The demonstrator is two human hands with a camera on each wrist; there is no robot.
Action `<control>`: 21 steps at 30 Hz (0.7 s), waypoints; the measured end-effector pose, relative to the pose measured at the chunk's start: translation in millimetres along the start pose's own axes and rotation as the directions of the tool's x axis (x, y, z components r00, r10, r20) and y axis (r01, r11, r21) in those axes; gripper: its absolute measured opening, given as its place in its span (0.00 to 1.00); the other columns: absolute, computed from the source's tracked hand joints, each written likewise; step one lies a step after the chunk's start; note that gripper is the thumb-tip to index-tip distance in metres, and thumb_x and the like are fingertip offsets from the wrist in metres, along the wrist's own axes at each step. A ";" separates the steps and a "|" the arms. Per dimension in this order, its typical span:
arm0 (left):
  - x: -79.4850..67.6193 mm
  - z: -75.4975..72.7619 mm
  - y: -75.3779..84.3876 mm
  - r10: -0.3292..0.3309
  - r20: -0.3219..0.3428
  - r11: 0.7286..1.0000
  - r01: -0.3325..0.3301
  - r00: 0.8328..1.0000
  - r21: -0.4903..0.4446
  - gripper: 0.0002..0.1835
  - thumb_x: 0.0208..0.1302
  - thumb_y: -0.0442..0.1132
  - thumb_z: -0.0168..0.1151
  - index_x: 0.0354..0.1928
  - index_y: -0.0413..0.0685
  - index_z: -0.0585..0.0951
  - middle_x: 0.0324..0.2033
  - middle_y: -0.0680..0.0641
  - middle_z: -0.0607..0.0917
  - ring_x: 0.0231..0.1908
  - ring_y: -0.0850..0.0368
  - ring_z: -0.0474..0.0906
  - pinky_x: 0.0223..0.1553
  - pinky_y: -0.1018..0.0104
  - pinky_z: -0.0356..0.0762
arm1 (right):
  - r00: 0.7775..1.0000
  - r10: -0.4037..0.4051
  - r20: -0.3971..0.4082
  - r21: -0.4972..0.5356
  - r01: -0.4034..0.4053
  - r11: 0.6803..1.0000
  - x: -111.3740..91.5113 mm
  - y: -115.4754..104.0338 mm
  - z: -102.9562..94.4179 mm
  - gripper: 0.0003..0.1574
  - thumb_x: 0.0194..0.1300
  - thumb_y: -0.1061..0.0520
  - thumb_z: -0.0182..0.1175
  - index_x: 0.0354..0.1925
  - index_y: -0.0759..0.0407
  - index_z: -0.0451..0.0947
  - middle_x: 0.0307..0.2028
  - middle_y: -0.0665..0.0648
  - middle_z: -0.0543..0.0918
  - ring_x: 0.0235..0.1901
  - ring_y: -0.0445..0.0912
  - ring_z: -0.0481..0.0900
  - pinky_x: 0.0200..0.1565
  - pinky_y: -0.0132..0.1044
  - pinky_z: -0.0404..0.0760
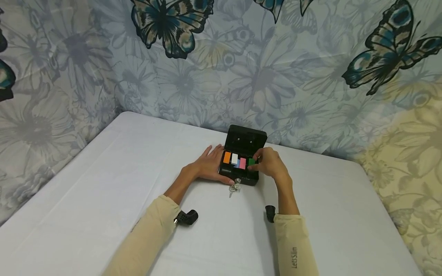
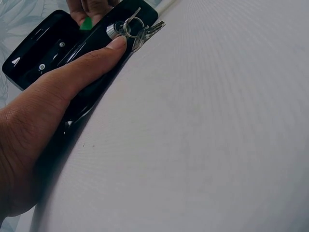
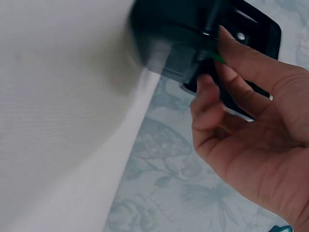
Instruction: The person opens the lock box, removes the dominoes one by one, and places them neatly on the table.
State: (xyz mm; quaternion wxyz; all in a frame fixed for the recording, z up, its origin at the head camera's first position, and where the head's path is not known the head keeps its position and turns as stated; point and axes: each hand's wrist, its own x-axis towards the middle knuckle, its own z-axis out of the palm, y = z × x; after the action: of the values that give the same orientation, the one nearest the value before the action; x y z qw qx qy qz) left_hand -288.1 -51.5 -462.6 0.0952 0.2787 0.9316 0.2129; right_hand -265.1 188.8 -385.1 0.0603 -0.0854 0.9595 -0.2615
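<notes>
A small black cash box [image 1: 248, 180] stands on the table with its lid [image 1: 245, 140] raised. Inside lie an orange piece [image 1: 226, 157], a white one [image 1: 235, 158], a blue one [image 1: 237, 165] partly covered, and a pink one [image 1: 243, 163]. My left hand [image 1: 209, 167] lies against the box's left side, fingers stretched out; its thumb rests along the front beside the lock, as the left wrist view shows. Keys [image 2: 149, 34] on a ring hang from that lock. With thumb and fingertips, my right hand [image 1: 271, 163] pinches a green piece [image 1: 251, 161] at the box's right end, largely hidden by the fingers.
A white cloth covers the table [image 1: 138, 153], whose far edge runs close behind the box. Beyond it hangs a flower-and-butterfly patterned fabric wall [image 1: 193, 84]. Black wrist cameras [image 1: 188, 217] stick out from both sleeves.
</notes>
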 end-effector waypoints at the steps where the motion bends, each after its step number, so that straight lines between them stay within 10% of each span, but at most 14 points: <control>1: 0.0 -0.5 0.2 0.001 -0.001 1.000 -0.001 1.000 -0.002 0.71 0.53 0.72 0.70 0.84 0.42 0.43 0.85 0.40 0.47 0.86 0.46 0.36 0.85 0.44 0.28 | 1.000 -0.009 -0.008 0.017 0.009 1.000 0.0 0.2 -1.6 0.16 0.63 0.60 0.75 0.42 0.69 0.82 0.32 0.61 0.81 0.32 0.50 0.75 0.32 0.36 0.75; 9: 1.1 0.6 -1.3 0.007 -0.011 1.000 -0.008 1.000 -0.013 0.70 0.53 0.72 0.71 0.84 0.42 0.44 0.84 0.39 0.48 0.86 0.45 0.37 0.85 0.44 0.28 | 0.999 -0.012 -0.030 0.187 0.017 0.982 -6.4 4.5 -15.9 0.17 0.72 0.56 0.65 0.49 0.69 0.80 0.51 0.69 0.85 0.48 0.62 0.84 0.47 0.47 0.82; 21: 0.9 -0.8 -0.8 0.000 -0.001 1.000 0.000 1.000 0.008 0.72 0.53 0.73 0.70 0.84 0.41 0.42 0.85 0.39 0.47 0.86 0.45 0.36 0.85 0.45 0.28 | 0.999 0.006 -0.052 0.247 0.007 0.969 -10.2 7.0 -27.4 0.21 0.69 0.58 0.69 0.54 0.70 0.79 0.43 0.69 0.90 0.33 0.49 0.82 0.36 0.38 0.76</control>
State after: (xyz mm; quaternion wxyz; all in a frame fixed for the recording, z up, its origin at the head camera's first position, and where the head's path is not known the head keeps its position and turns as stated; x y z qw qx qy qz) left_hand -289.4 -51.9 -462.3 0.0934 0.2788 0.9325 0.2095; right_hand -260.5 210.2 -364.4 0.0452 -0.0704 0.9207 -0.3812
